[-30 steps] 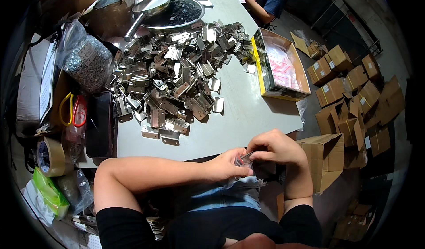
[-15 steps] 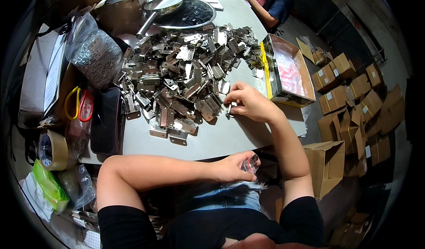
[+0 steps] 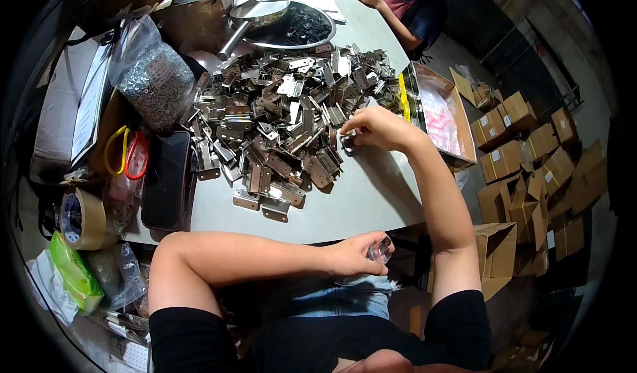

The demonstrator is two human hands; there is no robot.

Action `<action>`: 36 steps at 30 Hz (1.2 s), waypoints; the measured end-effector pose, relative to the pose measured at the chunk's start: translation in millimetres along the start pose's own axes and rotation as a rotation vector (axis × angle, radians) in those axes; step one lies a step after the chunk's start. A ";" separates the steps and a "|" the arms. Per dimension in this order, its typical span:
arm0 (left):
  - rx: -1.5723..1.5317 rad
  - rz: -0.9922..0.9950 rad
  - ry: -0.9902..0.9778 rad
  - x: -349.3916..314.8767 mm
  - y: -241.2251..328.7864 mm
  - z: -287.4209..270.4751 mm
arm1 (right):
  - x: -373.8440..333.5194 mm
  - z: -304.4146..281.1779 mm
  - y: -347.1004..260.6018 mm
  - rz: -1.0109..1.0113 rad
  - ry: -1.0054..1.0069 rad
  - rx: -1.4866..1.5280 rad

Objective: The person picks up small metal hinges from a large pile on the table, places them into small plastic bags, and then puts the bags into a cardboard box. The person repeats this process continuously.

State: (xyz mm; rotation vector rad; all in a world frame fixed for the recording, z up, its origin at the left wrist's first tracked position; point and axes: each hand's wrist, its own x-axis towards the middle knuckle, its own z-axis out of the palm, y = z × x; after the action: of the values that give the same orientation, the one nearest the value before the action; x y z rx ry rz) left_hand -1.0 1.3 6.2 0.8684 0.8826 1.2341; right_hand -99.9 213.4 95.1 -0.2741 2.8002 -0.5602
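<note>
A heap of bent metal brackets (image 3: 279, 127), with screw holes in them, spreads over the middle of the table. At its right edge is my right hand (image 3: 379, 129), fingers curled down and pinched on a small metal bracket (image 3: 348, 144) mostly hidden by the fingertips. Close to my lap, off the table's front edge, my left hand (image 3: 357, 253) is wrapped round a small clear plastic bag (image 3: 379, 250) with red marks on it. The bag's contents are hard to make out.
A box of pink-printed clear bags (image 3: 441, 117) stands right of the heap. Behind the heap, a metal scoop (image 3: 260, 11) rests on a basin (image 3: 298, 31) of dark parts. Left are a screw bag (image 3: 156, 81), scissors (image 3: 126, 154), a phone (image 3: 166, 180) and tape (image 3: 81, 220). Another person (image 3: 418, 8) sits far right.
My right hand has moved farther from me along the heap's right edge, its fingers now lower over the brackets. My left hand keeps its place with the bag. The whole view has shifted slightly.
</note>
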 end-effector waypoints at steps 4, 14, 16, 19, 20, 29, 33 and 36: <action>-0.075 -0.002 0.013 0.8 -0.8 -0.4 | -22.4 10.3 5.9 0.031 0.071 0.067; -0.403 0.006 0.080 0.7 3.6 5.3 | -135.5 2.8 -48.2 -0.098 -0.142 0.475; -0.425 -0.023 0.082 -2.5 11.6 6.4 | -143.3 14.6 -54.4 -0.149 -0.126 0.330; -0.369 0.000 0.043 0.1 6.3 4.8 | -143.1 25.7 -71.9 -0.169 -0.119 0.252; -0.345 -0.009 0.032 -0.2 6.5 4.1 | -141.5 24.8 -78.3 -0.169 -0.135 0.222; -0.158 0.020 -0.004 1.2 5.5 2.3 | -14.7 27.3 -14.6 0.250 0.542 0.244; -0.064 0.024 0.000 -0.1 4.8 0.1 | 31.6 47.5 -5.5 0.357 0.644 -0.011; -0.078 0.012 0.000 -1.1 3.8 -0.9 | 17.2 50.1 6.9 0.298 0.574 0.128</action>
State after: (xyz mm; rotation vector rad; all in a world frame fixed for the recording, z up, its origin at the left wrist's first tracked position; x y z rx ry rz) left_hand -3.4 0.7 9.4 0.8128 0.8250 1.2704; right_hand -102.0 198.2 43.9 0.3894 3.2296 -0.8469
